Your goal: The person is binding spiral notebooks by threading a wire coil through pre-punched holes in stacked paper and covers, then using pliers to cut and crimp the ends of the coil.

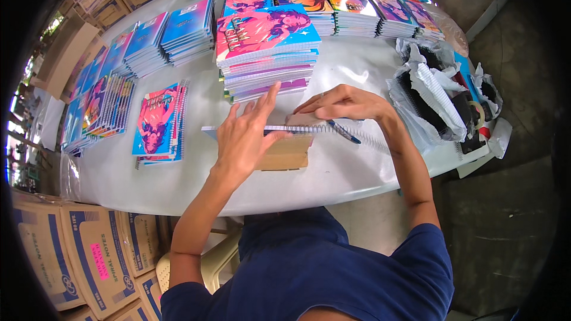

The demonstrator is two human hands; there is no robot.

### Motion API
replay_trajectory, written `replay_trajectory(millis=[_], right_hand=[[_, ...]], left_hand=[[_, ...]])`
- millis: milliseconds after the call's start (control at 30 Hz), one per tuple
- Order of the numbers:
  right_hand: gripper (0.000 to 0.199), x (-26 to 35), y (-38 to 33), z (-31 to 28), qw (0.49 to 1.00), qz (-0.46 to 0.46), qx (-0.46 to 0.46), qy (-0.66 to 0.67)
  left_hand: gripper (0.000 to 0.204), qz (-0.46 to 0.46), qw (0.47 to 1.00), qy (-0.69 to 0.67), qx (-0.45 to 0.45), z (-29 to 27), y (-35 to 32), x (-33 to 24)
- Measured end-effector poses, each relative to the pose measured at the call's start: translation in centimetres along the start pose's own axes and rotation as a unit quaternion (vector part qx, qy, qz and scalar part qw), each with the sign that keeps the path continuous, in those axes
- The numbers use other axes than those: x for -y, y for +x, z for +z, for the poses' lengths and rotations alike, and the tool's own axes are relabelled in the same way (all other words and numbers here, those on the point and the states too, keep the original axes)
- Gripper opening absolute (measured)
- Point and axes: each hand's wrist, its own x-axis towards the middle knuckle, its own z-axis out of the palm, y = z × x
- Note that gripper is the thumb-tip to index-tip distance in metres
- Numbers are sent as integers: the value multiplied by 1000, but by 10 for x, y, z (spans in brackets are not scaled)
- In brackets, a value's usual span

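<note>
Notebook stack (267,53) stands just beyond the spiral notebook (300,129), left hand (241,139) spread, right hand (354,104) of unclear grip.

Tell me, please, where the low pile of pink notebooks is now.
In the head view, the low pile lies on the white table, between the left hand and the multicoloured notebook stack farther left.

Your shirt (285,261) is plain navy, your bench (166,190) white, and the tall stack's top cover (264,30) mixes pink with bright blue. Your pen (352,137) is dark blue; the notebook's coil (324,129) looks grey, though it's too fine to be sure. Brown cartons (80,249) carry blue bands, one a hot-pink label (100,260).
</note>
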Motion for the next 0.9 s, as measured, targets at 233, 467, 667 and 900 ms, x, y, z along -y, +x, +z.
replay_trajectory(millis=[233,467,667,900], right_hand=[[59,0,6,12,998,-37,-7,44],[45,-5,9,13,973,-105,-23,204],[37,3,14,25,989,-94,-10,110],[45,15,23,23,997,-20,-9,75]], left_hand=[[94,6,999,-14,-37,1,-1,0],[97,11,998,16,-65,3,-3,11],[99,-18,999,12,-46,-4,-5,6],[101,-15,998,-3,-66,-2,-6,10]])
